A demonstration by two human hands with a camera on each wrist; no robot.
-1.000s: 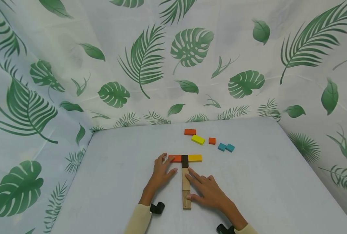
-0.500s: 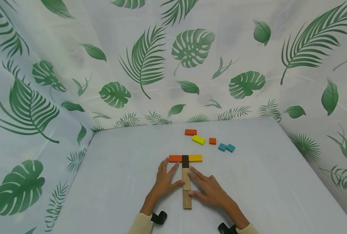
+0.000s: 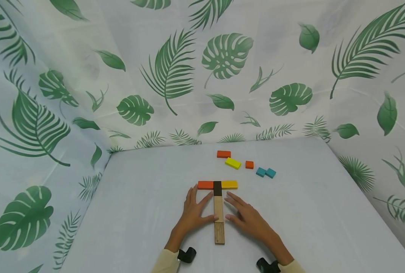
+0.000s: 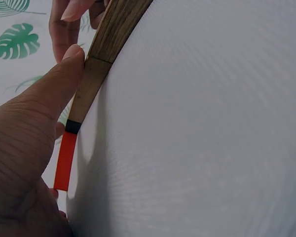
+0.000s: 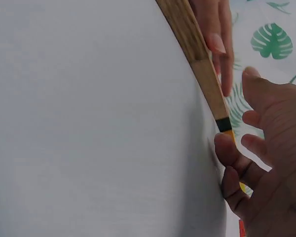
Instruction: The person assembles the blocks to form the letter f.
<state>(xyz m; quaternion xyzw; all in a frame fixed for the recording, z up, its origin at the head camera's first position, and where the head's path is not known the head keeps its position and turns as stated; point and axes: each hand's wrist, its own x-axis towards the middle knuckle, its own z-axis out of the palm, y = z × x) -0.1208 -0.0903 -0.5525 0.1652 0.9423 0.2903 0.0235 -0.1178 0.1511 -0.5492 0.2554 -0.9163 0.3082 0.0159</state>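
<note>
Flat wooden blocks form a T on the white table. An orange block point(image 3: 206, 185) and a yellow-orange block point(image 3: 229, 184) flank a black block point(image 3: 217, 188) at the top. Below it run a light wooden block point(image 3: 218, 208) and a darker wooden block point(image 3: 219, 232), end to end. My left hand point(image 3: 193, 212) lies left of the stem, fingers spread; its thumb touches the light block's left edge, and a fingertip is close to the orange block's lower left corner. On the other side, my right hand point(image 3: 250, 218) hovers slightly apart from the stem, holding nothing.
Farther back lie loose blocks: an orange one point(image 3: 223, 154), a yellow one point(image 3: 233, 163), a small orange one point(image 3: 249, 165) and two small blue ones point(image 3: 266, 172). Leaf-printed cloth point(image 3: 175, 125) hangs behind and beside the white table point(image 3: 148, 182). Each wrist wears a black camera point(image 3: 188, 254).
My left hand has come down off the orange block, and its thumb has reached the light block. My right hand has drawn off the stem to the right. The T looks the same.
</note>
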